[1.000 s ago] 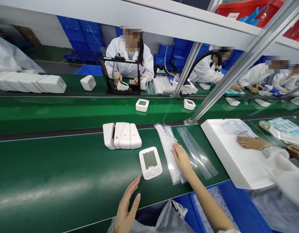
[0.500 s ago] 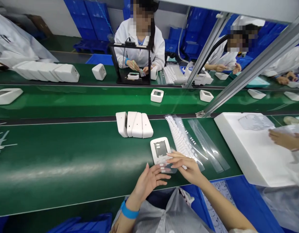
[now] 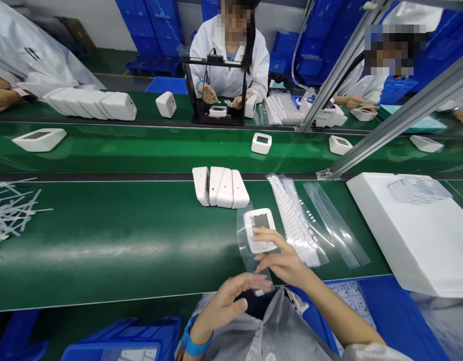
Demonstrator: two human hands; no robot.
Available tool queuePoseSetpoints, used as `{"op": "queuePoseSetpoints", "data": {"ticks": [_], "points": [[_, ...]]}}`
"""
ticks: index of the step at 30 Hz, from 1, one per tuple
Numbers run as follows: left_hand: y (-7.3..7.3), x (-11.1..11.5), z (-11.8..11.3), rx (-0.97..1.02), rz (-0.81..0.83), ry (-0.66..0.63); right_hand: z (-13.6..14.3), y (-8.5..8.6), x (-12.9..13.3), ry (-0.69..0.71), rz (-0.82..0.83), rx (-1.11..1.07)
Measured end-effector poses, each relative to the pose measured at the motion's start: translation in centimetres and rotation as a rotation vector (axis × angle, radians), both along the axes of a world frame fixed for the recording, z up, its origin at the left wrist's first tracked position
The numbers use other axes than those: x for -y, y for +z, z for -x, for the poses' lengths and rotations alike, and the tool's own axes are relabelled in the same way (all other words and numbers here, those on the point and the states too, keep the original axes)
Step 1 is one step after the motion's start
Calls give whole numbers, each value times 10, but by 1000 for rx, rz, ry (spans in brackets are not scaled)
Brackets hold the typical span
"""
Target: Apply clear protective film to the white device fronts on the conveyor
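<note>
A white device with a grey screen (image 3: 260, 220) lies face up on the green work surface, partly over a clear plastic sheet (image 3: 243, 235). My right hand (image 3: 286, 258) rests over its lower part, fingers spread, with fingertips on its face near the buttons. Nearer the front edge, my left hand (image 3: 228, 301) hovers by the lower end of the sheet, fingers extended and thumb apart. Sheets of white round stickers (image 3: 291, 220) lie right of the device. Behind it, several white devices (image 3: 224, 187) stand in a row.
Clear strips (image 3: 336, 225) and a white foam tray (image 3: 400, 235) are on the right. White thin strips (image 3: 9, 210) pile up at far left. A metal post (image 3: 340, 75) rises behind. Devices sit on a green conveyor (image 3: 159, 150); people in white coats work beyond.
The clear sheet now extends left of and below the device. My left hand has moved down towards the front edge, and my right hand now lies over the device's lower part. The view has shifted.
</note>
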State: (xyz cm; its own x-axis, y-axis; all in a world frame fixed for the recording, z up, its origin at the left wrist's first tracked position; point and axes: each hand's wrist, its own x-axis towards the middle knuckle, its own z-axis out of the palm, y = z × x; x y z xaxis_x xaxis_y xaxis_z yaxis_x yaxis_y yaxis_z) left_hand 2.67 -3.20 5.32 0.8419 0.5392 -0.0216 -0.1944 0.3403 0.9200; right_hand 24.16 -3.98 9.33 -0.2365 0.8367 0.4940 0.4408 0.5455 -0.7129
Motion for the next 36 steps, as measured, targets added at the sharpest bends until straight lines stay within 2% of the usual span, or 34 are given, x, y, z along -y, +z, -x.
{"op": "queuePoseSetpoints", "data": {"ticks": [2,4,7,11,14,17,21,26,36], "points": [[1,4,-4,-35,81,65,4,-7,-9,-99,58,-80],[3,8,-8,-133,151,201,9,-11,-18,-194,140,-117],[6,11,-7,-196,231,393,19,-13,-26,-302,206,-30],[8,8,2,-218,166,525,32,-11,-15,-322,79,108],[4,3,7,-256,106,575,44,-13,0,-210,2,105],[-1,1,8,-306,47,622,55,-20,7,-159,54,59],[-4,2,9,-384,-39,642,62,-27,7,-188,149,-55],[-6,3,11,-501,-193,674,65,-26,5,-216,206,-161],[-10,4,5,-530,-359,648,61,-30,3,-259,291,-233]]}}
